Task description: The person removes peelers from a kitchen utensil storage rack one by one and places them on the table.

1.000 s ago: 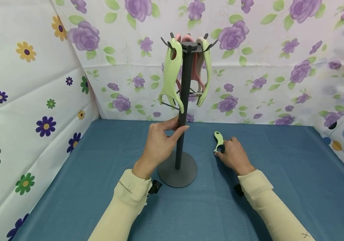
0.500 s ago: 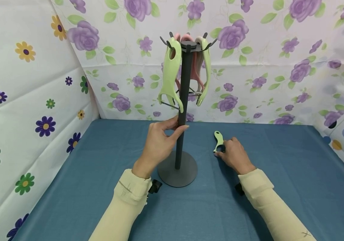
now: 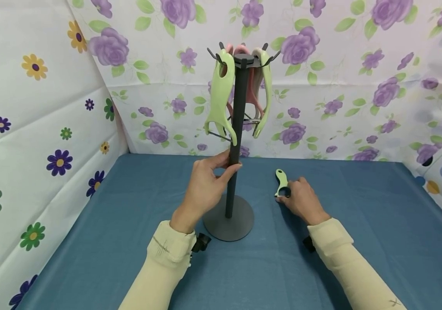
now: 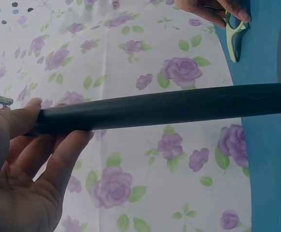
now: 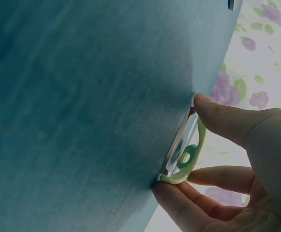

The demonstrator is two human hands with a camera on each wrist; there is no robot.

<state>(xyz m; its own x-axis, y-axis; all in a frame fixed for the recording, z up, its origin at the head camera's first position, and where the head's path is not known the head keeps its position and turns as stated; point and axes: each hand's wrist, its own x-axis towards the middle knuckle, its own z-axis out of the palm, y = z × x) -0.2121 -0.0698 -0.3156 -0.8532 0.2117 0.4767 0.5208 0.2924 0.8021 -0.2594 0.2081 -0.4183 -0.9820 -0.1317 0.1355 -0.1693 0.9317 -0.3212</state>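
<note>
In the head view my left hand [image 3: 203,183] grips the black post [image 3: 240,103] of an upright rack between thumb and fingers, below the hooks. A green Y-shaped peeler [image 3: 281,177] lies on the table to the right of the rack. My right hand [image 3: 304,201] pinches that peeler at its blade end, with its handle pointing away from me. The right wrist view shows thumb and fingertips on either side of the peeler's head [image 5: 200,137], close to the cloth. Seen from the left wrist, the post [image 4: 169,108] crosses between thumb and fingers.
From the rack's hooks hang a green peeler [image 3: 218,94] at left, another green one [image 3: 267,88] at right, and pink ones [image 3: 251,97] behind the post. The round grey base [image 3: 244,221] stands on the blue tablecloth [image 3: 128,193]. Floral cloth [image 3: 341,77] walls the back.
</note>
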